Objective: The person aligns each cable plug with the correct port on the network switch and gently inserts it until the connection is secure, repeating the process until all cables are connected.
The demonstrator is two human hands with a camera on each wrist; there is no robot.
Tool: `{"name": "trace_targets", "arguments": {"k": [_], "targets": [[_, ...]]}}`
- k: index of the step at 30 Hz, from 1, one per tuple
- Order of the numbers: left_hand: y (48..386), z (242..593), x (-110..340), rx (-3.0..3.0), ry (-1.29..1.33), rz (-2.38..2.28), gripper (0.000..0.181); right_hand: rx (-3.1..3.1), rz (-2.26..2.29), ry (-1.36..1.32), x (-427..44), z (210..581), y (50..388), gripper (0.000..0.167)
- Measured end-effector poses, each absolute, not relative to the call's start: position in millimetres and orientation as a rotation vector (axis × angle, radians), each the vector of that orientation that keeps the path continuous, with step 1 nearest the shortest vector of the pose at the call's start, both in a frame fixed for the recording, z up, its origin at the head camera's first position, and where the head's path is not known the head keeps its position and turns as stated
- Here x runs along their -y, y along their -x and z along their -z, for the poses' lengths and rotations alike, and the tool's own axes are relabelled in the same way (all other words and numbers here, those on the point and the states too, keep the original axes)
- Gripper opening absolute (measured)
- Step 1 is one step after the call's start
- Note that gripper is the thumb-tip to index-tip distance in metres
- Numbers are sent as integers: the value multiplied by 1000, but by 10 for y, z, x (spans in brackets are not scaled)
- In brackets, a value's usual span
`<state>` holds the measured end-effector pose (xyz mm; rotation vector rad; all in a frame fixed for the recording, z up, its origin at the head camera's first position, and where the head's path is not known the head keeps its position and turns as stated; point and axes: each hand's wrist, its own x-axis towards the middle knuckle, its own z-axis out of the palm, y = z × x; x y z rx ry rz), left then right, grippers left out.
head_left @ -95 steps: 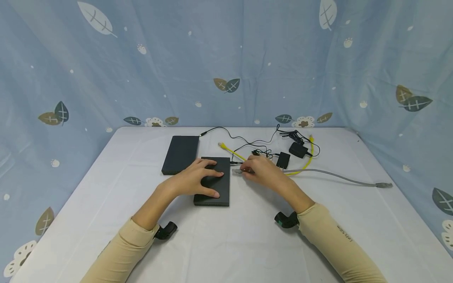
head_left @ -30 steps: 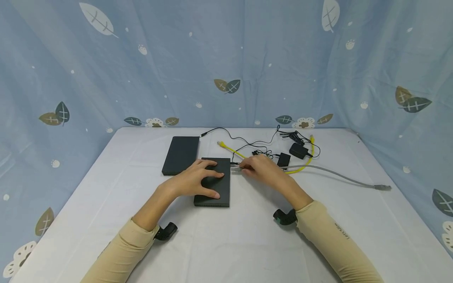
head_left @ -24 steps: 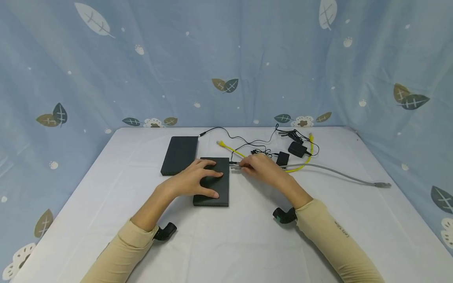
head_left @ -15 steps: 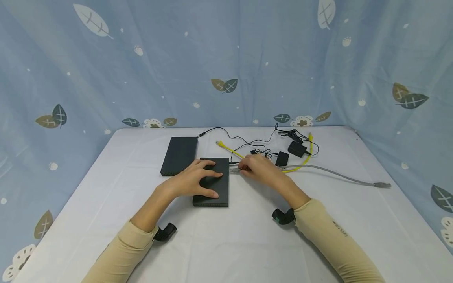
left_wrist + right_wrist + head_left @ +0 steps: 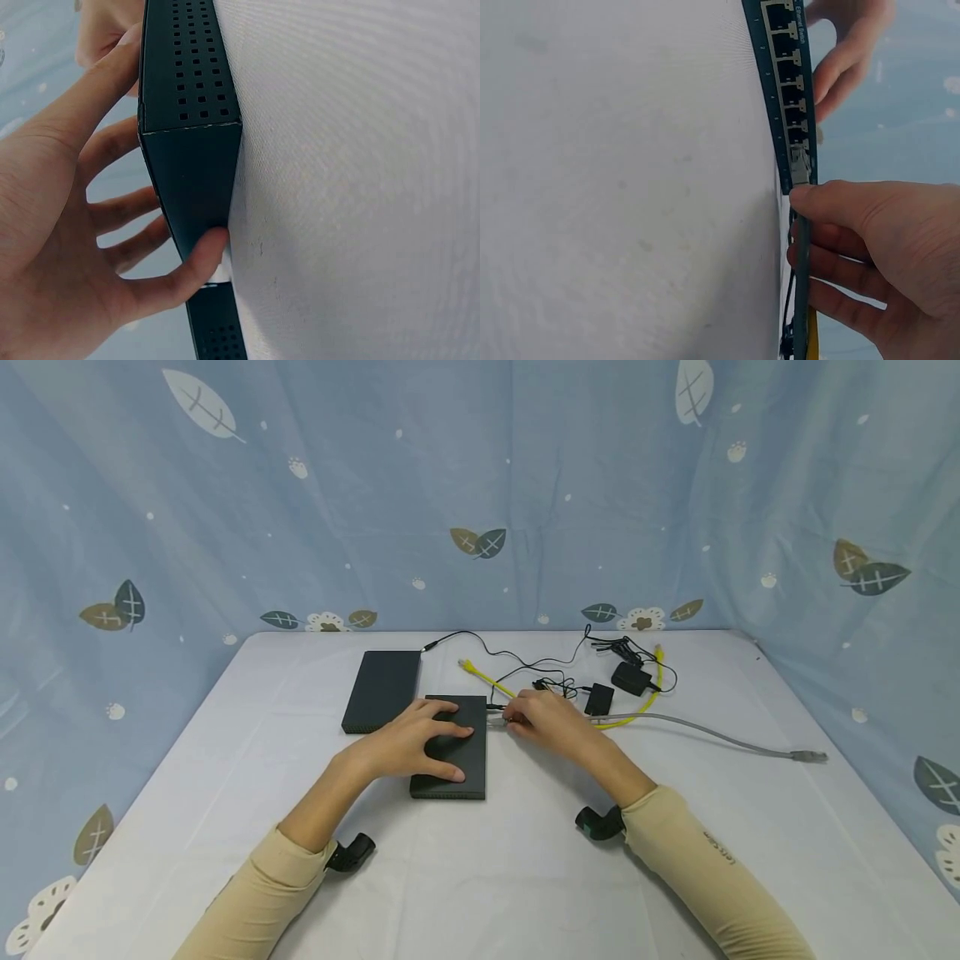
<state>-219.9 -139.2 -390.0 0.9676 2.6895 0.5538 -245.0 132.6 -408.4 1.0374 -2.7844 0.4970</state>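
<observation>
left hand (image 5: 408,742), fingers spread, rests on the nearer box (image 5: 454,788); right hand (image 5: 553,723) pinches the gray cable (image 5: 697,726) at a socket (image 5: 797,133). plugging in seems underway (needing a straight push).

Black box (image 5: 472,753), flat and rectangular. Lies level on the white table (image 5: 525,885), long side running front to back. Shows small square vent holes (image 5: 196,67) along the near side and a row of sockets (image 5: 790,84) along the right (printed "Ethernet Switch" just above). Sits under the spread left hand (image 5: 408,739), with the little finger (image 5: 201,259) against another side. Gray cable (image 5: 693,725), pinched by the right hand (image 5: 558,727) just behind its plug (image 5: 800,165). Meets the box at the farthest socket (how deep, hard to tell). Trails rightward in a loose bend, ending in a second plug (image 5: 809,757) near the table's right edge.
</observation>
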Motion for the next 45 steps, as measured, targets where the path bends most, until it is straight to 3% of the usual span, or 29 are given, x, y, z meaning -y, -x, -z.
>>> {"name": "trace_targets", "arguments": {"k": [45], "targets": [[2211,3912,1381,-2681,-970,-553,69,2828,-486,-1054,-1254,4033,2463,12]]}}
